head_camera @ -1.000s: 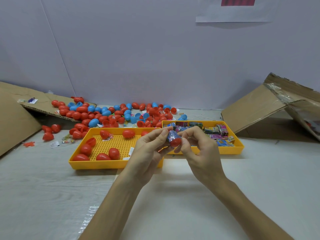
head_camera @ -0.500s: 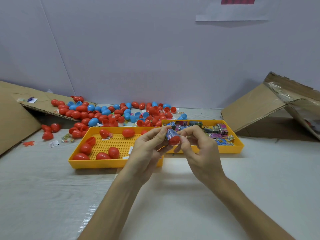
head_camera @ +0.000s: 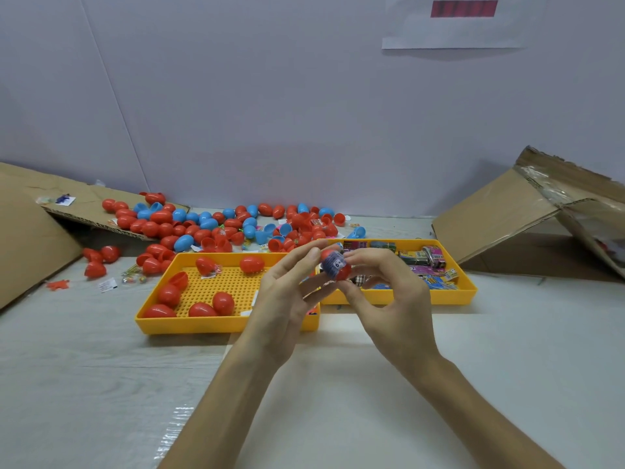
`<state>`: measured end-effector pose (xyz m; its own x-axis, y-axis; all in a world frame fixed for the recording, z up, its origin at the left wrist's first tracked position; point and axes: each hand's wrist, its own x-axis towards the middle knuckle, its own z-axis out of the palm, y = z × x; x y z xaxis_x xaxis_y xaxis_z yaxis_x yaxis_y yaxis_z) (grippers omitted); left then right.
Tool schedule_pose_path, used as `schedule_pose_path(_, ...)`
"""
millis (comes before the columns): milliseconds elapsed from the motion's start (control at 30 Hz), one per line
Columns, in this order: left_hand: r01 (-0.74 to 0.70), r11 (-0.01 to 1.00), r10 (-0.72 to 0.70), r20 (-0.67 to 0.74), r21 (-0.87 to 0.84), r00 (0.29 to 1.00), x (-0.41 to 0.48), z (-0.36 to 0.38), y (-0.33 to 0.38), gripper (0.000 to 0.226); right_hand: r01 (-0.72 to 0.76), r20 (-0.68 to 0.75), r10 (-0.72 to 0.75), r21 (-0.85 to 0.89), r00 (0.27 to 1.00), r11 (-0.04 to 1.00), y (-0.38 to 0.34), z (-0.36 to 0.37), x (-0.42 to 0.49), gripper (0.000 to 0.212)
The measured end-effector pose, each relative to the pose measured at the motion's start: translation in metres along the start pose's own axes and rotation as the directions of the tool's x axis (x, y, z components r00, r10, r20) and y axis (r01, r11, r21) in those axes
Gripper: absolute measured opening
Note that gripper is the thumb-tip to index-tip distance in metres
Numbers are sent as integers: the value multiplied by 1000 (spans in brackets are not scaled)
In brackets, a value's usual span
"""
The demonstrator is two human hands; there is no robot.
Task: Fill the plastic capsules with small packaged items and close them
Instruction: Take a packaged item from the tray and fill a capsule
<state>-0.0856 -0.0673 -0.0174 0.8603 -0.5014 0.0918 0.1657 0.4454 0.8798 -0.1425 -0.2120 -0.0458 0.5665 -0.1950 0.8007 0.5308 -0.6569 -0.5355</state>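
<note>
Both hands work above the near edge of the two yellow trays, over the table [head_camera: 507, 350]. The red capsule [head_camera: 342, 274] is held between them, tilted, clear of every surface. The left hand [head_camera: 282, 299] has a light grip: its fingers are nearly straight, and the index fingertip and thumb pinch the capsule's upper left end. The right hand [head_camera: 392, 299] has a closer grip, with the index finger curled over the top and the thumb under the lower right end. One second ago, red plastic showed only below the packet [head_camera: 333, 265], which stood out of the lower half. Red plastic now shows above the packet as well, so a second half appears to have been brought over it. A band of blue-purple wrapper is exposed between the two red parts, so the capsule is judged not yet closed. The halves probably need to be pressed together, with care that the wrapper does not catch in the joint. The left tray [head_camera: 203, 325] holds several closed red capsules. The right tray [head_camera: 470, 292] holds further packets. Loose capsules [head_camera: 203, 228], red and blue, lie on the far side.
</note>
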Motion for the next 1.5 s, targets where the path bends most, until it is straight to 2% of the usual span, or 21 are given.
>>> schedule_pose_path(133, 8, 999, -9, -23, -44, 1000, 1, -1, -2, 30, 68, 29, -67, -20, 997, 998, 2, -1, 0, 33)
schedule_pose_path(267, -5, 996, 2, -39, -90, 999, 3, -2, -3, 23, 12, 43, -13, 21, 999, 1000, 0, -1, 1, 43)
schedule_pose_path(500, -23, 996, 18, -64, -83, 998, 3, 0, -5, 20, 9, 57, -8, -7, 998, 1000, 2, -1, 1, 32)
schedule_pose_path(700, -24, 995, 18, -58, -93, 998, 2, 1, -4, 20, 44, 35, -44, 0, 998, 999, 1, -2, 1, 34)
schedule_pose_path(1167, -11, 998, 6, -74, -59, 997, -1, 3, -2, 20, 76, 1, -76, -19, 997, 997, 0, -1, 1, 20)
schedule_pose_path(1400, -12, 997, 4, -93, -76, 996, 0, 4, -4, 17, 49, 19, -48, -19, 999, 999, -1, -1, 1, 29)
schedule_pose_path(1500, -8, 1000, 6, -113, -17, 994, 0, 3, -5, 16, 75, 18, -74, -54, 997, 996, 1, -1, 1, 26)
